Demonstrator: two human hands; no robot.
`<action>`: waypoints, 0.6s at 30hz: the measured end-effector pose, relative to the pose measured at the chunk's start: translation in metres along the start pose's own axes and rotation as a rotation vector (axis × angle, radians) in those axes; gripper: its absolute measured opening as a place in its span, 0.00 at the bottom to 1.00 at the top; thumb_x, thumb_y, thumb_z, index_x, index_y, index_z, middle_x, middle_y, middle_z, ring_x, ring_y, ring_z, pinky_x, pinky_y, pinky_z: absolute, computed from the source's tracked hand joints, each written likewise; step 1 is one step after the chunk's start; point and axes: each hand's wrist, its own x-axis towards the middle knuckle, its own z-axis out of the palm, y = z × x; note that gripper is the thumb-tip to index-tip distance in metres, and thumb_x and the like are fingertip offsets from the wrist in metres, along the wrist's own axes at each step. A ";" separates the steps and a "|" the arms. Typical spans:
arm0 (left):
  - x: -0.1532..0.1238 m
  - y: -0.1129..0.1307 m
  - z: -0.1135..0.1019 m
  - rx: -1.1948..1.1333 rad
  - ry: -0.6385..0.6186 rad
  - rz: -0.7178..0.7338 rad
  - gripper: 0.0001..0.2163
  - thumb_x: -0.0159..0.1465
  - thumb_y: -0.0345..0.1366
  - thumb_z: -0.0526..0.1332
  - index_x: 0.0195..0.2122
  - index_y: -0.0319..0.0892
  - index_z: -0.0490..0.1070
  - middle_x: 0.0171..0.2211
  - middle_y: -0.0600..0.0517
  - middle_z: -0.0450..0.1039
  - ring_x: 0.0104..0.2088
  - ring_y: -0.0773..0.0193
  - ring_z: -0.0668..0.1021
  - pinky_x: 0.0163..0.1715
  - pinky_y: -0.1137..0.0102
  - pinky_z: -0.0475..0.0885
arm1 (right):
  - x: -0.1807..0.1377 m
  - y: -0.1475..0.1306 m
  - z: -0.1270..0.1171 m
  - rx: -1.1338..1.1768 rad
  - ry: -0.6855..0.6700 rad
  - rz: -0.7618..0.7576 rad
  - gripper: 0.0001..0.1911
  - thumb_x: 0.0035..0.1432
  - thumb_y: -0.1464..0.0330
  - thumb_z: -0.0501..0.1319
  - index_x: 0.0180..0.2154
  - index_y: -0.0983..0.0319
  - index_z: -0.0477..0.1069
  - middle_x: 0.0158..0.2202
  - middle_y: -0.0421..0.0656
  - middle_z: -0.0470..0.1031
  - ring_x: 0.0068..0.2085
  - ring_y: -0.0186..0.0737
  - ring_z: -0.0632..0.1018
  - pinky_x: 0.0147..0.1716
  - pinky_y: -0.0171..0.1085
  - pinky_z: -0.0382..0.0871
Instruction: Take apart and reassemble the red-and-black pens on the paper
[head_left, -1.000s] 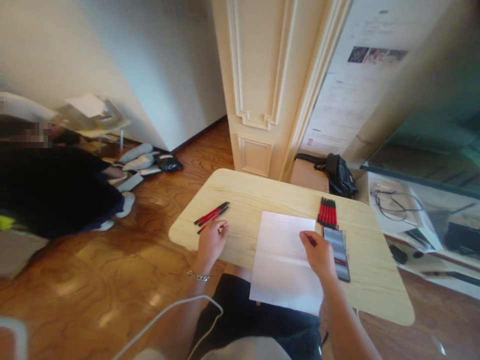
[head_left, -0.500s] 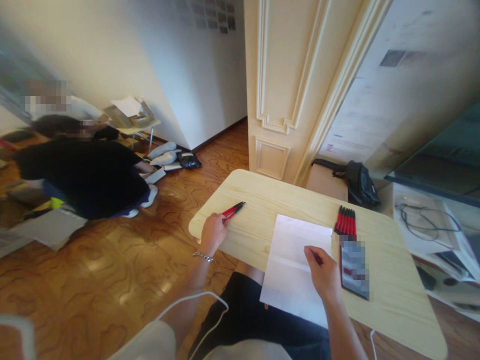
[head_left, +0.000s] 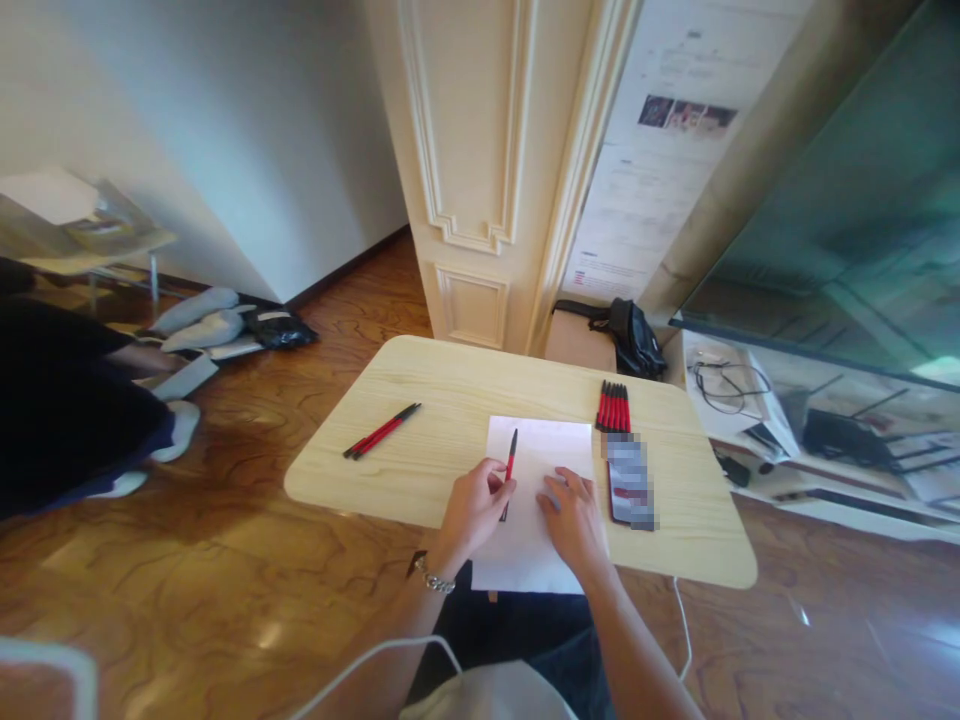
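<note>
One pen (head_left: 513,455) is pinched in the left hand (head_left: 474,505); the right hand (head_left: 575,518), empty, half-open, is over one paper sheet (head_left: 517,558).

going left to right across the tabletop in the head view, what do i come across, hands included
Loose red-and-black pens → left hand holding a pen → right hand → phone

One head-worn camera looks forward and down over the nearby table (head_left: 465,385).
</note>
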 end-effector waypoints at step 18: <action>0.004 0.004 0.041 0.361 -0.205 0.084 0.05 0.61 0.37 0.60 0.34 0.42 0.67 0.29 0.48 0.75 0.30 0.61 0.77 0.28 0.72 0.63 | -0.002 -0.002 -0.001 0.004 0.013 0.018 0.17 0.58 0.74 0.54 0.48 0.60 0.73 0.54 0.47 0.68 0.53 0.47 0.66 0.53 0.42 0.61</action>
